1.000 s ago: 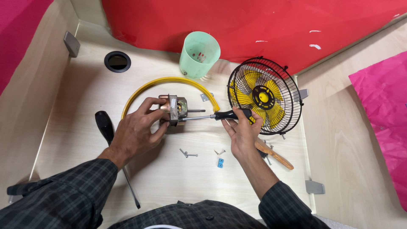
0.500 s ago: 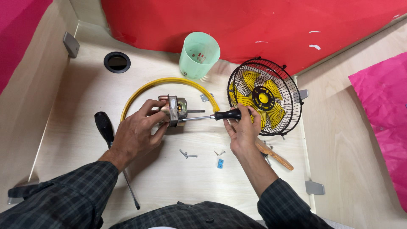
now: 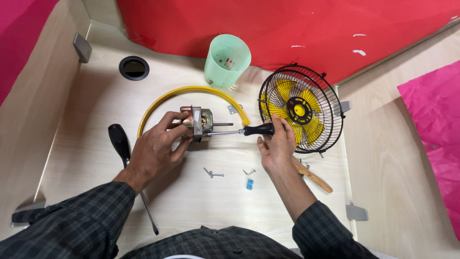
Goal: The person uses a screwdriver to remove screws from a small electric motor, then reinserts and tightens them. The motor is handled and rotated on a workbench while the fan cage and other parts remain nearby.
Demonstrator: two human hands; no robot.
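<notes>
My left hand (image 3: 158, 148) grips a small metal fan motor (image 3: 199, 122) on the pale wooden table, its shaft pointing right. My right hand (image 3: 277, 144) holds a black-handled screwdriver (image 3: 249, 130) level, its tip set against the motor's right side. A yellow curved ring (image 3: 191, 91) arcs around the motor. A black wire cage with yellow fan blades (image 3: 302, 109) lies just right of my right hand.
A mint-green plastic cup (image 3: 227, 60) stands behind the motor. A second black-handled screwdriver (image 3: 125, 158) lies at the left. Loose screws (image 3: 213, 173) and a small blue piece (image 3: 249, 184) lie near the front. A wooden-handled tool (image 3: 314, 177) rests under my right wrist. A round hole (image 3: 134, 67) is at back left.
Almost nothing differs: both hands stay on the motor and screwdriver, with only slight shifts of my right hand's fingers on the handle.
</notes>
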